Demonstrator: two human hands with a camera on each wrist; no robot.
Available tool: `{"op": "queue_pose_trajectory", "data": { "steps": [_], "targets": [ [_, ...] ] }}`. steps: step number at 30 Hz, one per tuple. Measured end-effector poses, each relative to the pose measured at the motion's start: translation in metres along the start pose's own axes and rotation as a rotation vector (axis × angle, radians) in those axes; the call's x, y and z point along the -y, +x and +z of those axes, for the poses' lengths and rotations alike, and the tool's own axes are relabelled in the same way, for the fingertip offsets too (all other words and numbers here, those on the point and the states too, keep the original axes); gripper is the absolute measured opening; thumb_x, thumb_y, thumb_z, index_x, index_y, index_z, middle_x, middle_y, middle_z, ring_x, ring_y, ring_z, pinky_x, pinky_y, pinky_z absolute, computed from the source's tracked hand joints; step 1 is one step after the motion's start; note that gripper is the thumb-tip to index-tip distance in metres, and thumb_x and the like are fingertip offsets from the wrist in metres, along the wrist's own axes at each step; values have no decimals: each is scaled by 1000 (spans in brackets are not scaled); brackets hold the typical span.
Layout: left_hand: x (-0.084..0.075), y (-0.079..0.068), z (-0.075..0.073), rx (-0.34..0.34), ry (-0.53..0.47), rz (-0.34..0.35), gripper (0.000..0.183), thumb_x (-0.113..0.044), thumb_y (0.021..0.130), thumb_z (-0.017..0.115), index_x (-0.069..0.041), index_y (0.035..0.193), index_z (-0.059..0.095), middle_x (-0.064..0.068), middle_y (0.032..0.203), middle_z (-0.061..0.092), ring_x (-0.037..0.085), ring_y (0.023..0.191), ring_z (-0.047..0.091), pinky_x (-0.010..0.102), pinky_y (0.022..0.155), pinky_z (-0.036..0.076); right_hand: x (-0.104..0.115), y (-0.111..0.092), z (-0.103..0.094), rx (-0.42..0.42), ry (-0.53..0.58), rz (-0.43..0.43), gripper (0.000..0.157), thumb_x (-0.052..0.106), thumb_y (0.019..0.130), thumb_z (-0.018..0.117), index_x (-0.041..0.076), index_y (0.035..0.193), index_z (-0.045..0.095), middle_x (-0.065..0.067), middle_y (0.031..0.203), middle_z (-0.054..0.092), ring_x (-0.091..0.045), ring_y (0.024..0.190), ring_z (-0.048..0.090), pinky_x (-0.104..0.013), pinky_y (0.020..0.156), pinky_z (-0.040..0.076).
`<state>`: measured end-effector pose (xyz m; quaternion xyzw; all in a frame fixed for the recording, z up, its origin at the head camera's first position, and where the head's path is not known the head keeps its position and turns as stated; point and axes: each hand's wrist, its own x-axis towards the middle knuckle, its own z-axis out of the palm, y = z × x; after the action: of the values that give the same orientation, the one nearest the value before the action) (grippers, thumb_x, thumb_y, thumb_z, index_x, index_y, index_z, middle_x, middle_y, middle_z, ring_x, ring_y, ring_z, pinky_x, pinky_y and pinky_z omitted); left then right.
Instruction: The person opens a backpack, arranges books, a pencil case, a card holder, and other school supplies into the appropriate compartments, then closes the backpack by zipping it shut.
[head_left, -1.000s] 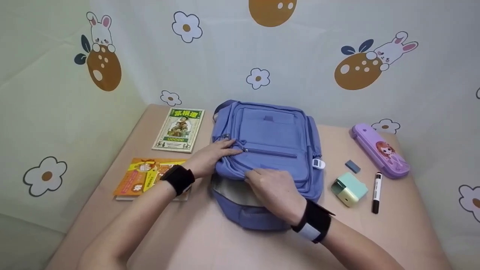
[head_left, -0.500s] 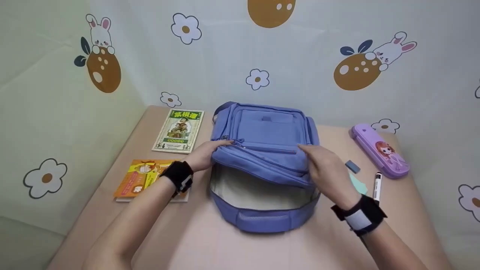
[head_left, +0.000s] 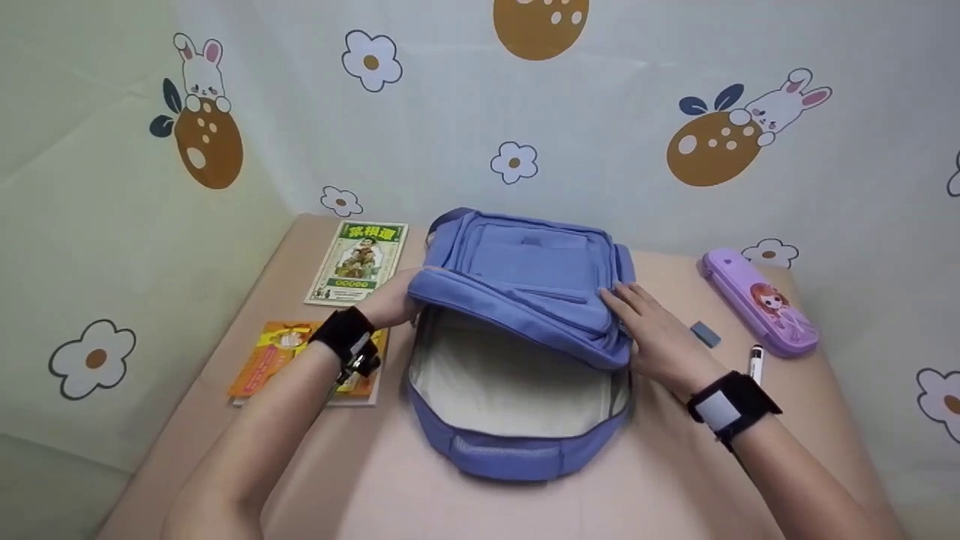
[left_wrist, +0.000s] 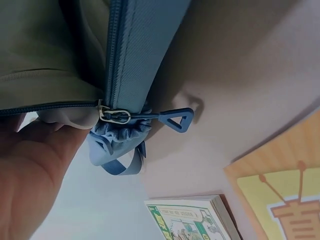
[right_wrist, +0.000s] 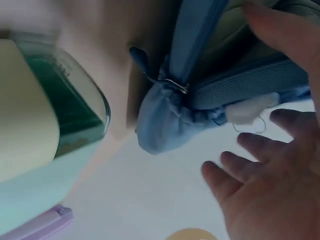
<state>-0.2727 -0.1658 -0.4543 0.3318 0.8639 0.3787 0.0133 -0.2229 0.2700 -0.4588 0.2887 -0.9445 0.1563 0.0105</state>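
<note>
A blue backpack [head_left: 540, 262] lies on the table with its main compartment unzipped, the pale lining [head_left: 517, 382] showing under the raised front flap. My left hand [head_left: 394, 296] grips the flap's left edge; in the left wrist view a zipper pull [left_wrist: 175, 120] dangles beside the fingers. At the flap's right edge, my right hand [head_left: 664, 337] touches the fabric with its fingers extended. The right wrist view shows those fingers spread apart near the bag's zippered side [right_wrist: 250, 82]. The carry handle [head_left: 506, 457] faces the near side.
Left of the bag lie a green-bordered book [head_left: 356, 262] and an orange book [head_left: 277, 360]. On the right are a purple pencil case [head_left: 761, 304], a blue-grey block [head_left: 705, 334] and a marker [head_left: 757, 364]. A mint-and-cream box-shaped object [right_wrist: 25, 120] sits near the right wrist.
The right hand has moved from the front of the zipper to the flap's right edge and straightened its fingers. The left hand has raised the flap, and the bag gapes wider.
</note>
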Motion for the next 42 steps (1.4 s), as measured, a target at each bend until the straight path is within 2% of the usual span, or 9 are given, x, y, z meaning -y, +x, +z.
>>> {"op": "queue_pose_trajectory", "data": {
  "steps": [6,9,12,17,23,28,32,39,42],
  "targets": [
    [-1,3,0,-13,-42,-101,35,-12,101,58,7,130,61,25,126,64,34,111,61,49,102,47,-13,15,2,-46,95,-109,69,-10,87,64,9,151,49,-16,157,43,-40,146,35,-59,116,30],
    [-3,8,1,-17,-81,-171,52,-21,102,61,5,145,50,24,138,58,34,120,57,49,107,43,-19,19,1,-46,194,-55,52,-4,95,61,8,145,57,-16,149,53,-39,139,46,-57,113,35],
    [-5,13,1,-19,-137,-223,67,-28,101,64,-2,157,36,19,150,50,29,130,51,44,112,39,-24,25,-2,-38,269,43,35,17,101,63,5,134,64,-19,134,64,-40,126,58,-57,107,43],
    [-10,18,2,-22,-233,-298,71,-31,102,63,-9,161,29,15,145,51,28,122,54,39,98,44,-25,35,-6,9,355,165,51,41,103,59,-2,130,64,-21,119,69,-38,113,64,-55,98,48],
    [-12,21,3,-64,-273,-430,58,-34,101,64,-3,148,51,16,132,61,26,110,58,39,95,47,-28,49,-8,112,575,316,54,46,102,60,0,128,62,-15,108,66,-31,94,63,-45,81,52],
    [-10,30,4,-66,-330,-490,60,-36,100,65,-1,147,52,19,139,60,29,122,59,40,104,46,-32,55,-11,178,682,397,65,50,101,59,-2,140,54,-21,130,59,-33,117,56,-49,98,47],
    [-7,35,3,-53,-396,-521,67,-36,98,68,-2,152,46,19,149,52,32,136,50,43,114,37,-36,60,-12,233,707,446,80,53,100,58,-6,152,39,-25,151,45,-36,138,40,-57,115,30],
    [3,35,0,11,-433,-539,77,-42,93,74,-2,152,44,19,151,50,31,138,46,44,116,35,-40,68,-10,296,793,498,85,56,99,59,-6,151,36,-23,150,42,-36,138,38,-56,117,28],
    [8,30,-2,75,-405,-529,69,-48,92,74,2,138,58,21,137,60,33,128,55,47,109,42,-42,70,-10,310,824,509,82,56,99,59,-4,150,39,-22,148,44,-34,136,41,-54,115,31]
  ]
}}
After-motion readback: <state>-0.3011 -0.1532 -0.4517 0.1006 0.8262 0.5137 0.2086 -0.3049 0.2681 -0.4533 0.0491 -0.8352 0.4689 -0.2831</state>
